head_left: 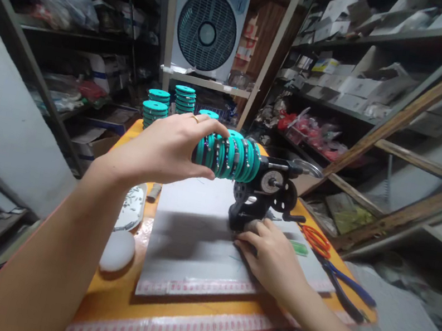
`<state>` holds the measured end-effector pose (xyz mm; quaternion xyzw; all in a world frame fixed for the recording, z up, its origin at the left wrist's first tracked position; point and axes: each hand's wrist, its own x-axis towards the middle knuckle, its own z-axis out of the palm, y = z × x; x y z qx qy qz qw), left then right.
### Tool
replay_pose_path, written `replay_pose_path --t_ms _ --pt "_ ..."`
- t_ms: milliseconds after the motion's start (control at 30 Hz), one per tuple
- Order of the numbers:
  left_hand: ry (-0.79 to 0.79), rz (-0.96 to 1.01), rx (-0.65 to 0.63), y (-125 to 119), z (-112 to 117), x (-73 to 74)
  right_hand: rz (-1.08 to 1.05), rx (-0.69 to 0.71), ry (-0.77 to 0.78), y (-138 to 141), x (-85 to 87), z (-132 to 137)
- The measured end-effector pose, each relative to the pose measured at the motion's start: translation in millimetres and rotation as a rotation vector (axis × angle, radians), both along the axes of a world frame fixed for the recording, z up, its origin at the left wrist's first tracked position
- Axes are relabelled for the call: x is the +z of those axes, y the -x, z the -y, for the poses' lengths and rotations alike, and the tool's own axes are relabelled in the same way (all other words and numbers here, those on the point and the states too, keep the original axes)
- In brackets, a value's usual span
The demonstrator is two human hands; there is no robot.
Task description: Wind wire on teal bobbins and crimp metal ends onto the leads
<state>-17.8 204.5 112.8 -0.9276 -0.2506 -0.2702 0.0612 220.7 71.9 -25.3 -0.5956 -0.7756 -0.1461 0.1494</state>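
My left hand (180, 144) is closed around the left end of a sideways row of teal spools (242, 160). Small dark and pale bits show along the spool rims. The row's right end meets a black hand-cranked winder (256, 194) with a white dial (272, 182) and a crank handle (294, 218). My right hand (268, 252) is low at the winder's base, its fingers bent together over a small greyish part. Whatever those fingers grip is mostly hidden. Under the winder lies a white board (190, 250).
Stacks of teal spools (155, 106) stand at the table's back left. A white tray (142, 203) of small pieces and a round white lid-like object (117, 251) lie left of the board. Blue-handled pliers (353, 286) and orange cord (316, 241) lie right. Shelves and a wooden ladder (412, 112) flank the table.
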Motion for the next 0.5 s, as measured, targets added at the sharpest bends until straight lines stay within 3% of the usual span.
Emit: replay_pose_path --t_ms 133,233,367,500 --pt "-0.054 -0.025 0.001 2 1 1.4 -0.029 0.007 -0.028 1 -7.8 0" --pt "-0.136 -0.054 0.033 3 3 2.7 -0.162 0.075 -0.034 4 -2.7 2" --pt "-0.134 -0.083 0.033 3 5 2.5 -0.393 0.224 -0.162 15 25.3 3" --pt "-0.014 -0.028 0.016 5 3 1.4 -0.379 0.284 -0.359 27 64.4 -2"
